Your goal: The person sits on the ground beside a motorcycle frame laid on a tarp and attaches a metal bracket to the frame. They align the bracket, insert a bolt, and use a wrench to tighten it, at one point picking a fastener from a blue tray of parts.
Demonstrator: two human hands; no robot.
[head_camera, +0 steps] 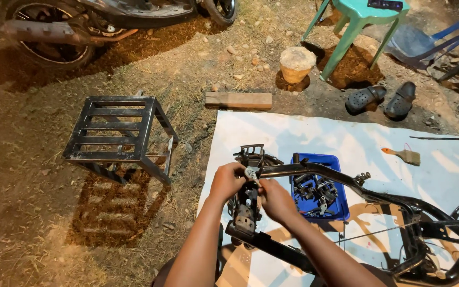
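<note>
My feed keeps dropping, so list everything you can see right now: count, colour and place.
motorcycle frame: one, black, lying across the sheet
small metal part: one, silvery, at the frame's front end
parts tray: one, blue, on the sheet behind the frame, holding dark parts
sheet: one, white, spread on the ground
paintbrush: one, orange handle, on the sheet, right
metal stand: one, black, on the dirt, left
wood block: one, brown, above the sheet
sandals: two, black, by the stool
stool: one, green, top right
motorcycle: one, dark, top left
left hand: grip on the small part
right hand: fingers at the same part
</note>
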